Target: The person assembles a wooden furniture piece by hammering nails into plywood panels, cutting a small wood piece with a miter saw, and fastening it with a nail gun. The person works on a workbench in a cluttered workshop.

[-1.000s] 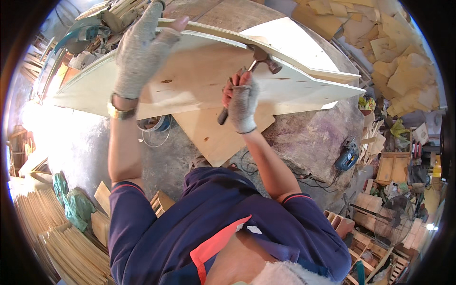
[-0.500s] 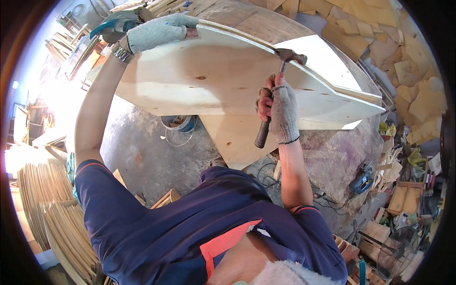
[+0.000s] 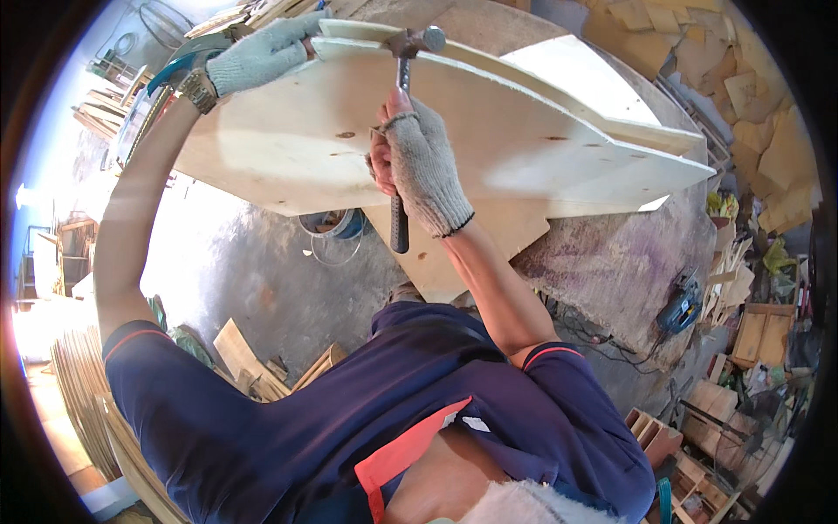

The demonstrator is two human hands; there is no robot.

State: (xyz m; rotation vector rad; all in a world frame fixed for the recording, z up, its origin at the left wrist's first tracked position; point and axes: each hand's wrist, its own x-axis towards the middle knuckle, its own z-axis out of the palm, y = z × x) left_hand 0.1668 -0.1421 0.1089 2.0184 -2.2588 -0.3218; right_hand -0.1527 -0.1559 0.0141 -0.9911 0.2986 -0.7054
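A large pale plywood panel point(image 3: 288, 157) with cut, angled edges stands tilted in front of me. Just behind its top edge runs a second plywood panel point(image 3: 594, 115), with a gap between the two. My left hand point(image 3: 266, 57), in a grey fingerless glove, grips the top left end of the panels; its fingertips are partly hidden. My right hand point(image 3: 421, 162), gloved alike, is wrapped round the dark handle of a hammer point(image 3: 403, 74). The hammer's head is up at the panels' top edge, left of centre; whether it touches the wood I cannot tell.
Below the panel lie another plywood piece point(image 3: 436, 253) and a bucket point(image 3: 336, 224) with a wire handle. A blue power tool point(image 3: 679, 306) with a cable rests on the right. Wood offcuts point(image 3: 759, 113) are heaped at far right; stacked thin boards point(image 3: 83, 393) stand at left.
My right hand has carried the hammer left and farther up along the panels' top edge. My left hand has shifted slightly left with the panel end, and the gap between the panels looks wider.
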